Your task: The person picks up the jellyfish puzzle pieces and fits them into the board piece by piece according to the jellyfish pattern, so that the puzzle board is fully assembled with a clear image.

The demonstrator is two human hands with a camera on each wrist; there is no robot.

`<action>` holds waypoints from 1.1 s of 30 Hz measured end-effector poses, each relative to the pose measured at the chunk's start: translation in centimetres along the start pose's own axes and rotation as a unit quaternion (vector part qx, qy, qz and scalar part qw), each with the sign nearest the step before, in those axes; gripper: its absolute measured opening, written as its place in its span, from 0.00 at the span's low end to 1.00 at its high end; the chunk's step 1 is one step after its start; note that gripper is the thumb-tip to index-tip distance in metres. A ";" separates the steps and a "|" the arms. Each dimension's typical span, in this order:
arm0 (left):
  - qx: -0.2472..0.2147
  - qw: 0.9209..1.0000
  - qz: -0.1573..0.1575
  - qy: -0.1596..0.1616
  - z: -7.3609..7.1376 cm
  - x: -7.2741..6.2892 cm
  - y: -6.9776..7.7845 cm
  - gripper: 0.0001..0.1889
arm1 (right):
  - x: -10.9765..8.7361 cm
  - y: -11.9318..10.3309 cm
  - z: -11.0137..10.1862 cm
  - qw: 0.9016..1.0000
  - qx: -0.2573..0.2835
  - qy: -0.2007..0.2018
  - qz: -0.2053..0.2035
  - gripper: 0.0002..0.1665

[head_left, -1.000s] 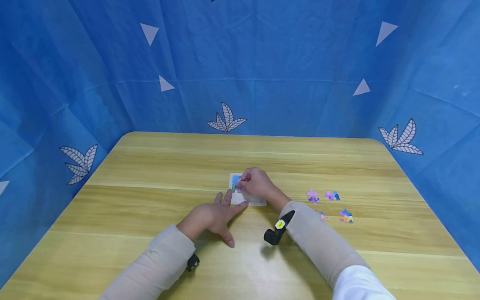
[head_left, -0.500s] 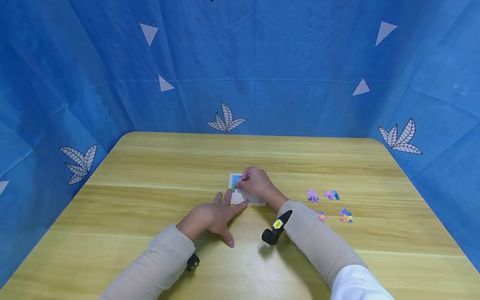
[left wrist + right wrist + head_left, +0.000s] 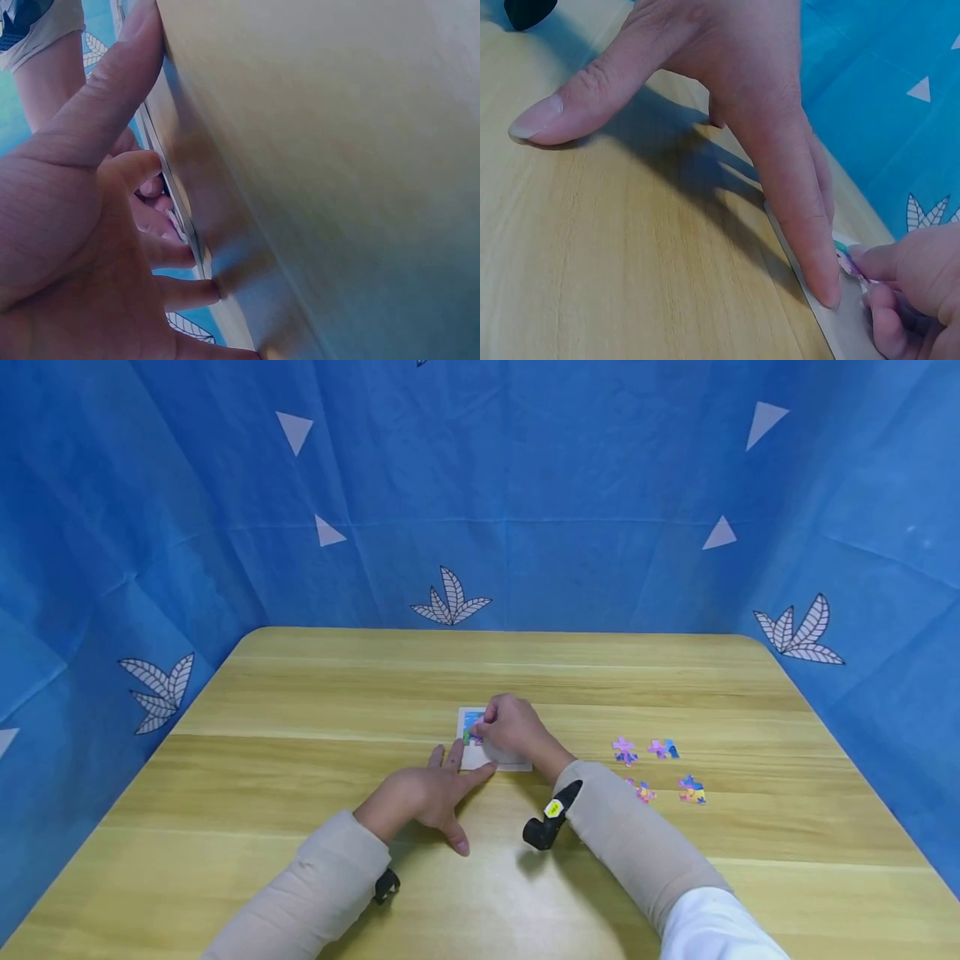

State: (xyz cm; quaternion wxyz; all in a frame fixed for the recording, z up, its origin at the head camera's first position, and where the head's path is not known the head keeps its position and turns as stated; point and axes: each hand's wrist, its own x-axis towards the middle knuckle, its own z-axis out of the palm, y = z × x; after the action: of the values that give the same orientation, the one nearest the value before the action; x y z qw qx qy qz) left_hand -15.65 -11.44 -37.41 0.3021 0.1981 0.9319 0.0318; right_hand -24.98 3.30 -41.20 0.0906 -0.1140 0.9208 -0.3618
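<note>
left grip point(image 3: 430, 795) released, touching tray's point(image 3: 480, 760) near edge | right grip point(image 3: 512, 727) pinching puzzle piece point(image 3: 846, 262) at tray | surface point(image 3: 360, 677) wide to far edge

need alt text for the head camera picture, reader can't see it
A person's right hand pinches a puzzle piece at a small white puzzle board, while the left hand, fingers spread, rests at its near left corner. More loose pieces lie to the right on a wooden table, before a blue curtain.
</note>
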 end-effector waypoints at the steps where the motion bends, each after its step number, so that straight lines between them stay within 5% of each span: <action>1: 0.000 1.000 0.000 0.000 0.0 0.0 0.0 0.60 | 0.0 0.0 0.0 1.000 -0.001 -0.001 0.001 0.14; 33: 0.000 1.000 0.000 0.000 0.0 -0.1 0.1 0.60 | 0.2 0.3 0.1 1.000 -0.011 0.004 0.027 0.20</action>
State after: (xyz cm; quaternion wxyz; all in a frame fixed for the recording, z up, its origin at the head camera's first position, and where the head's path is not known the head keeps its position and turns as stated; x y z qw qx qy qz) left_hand -15.53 -11.41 -37.37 0.3024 0.1980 0.9319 0.0320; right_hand -25.16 3.42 -41.50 0.0957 -0.0885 0.9278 -0.3495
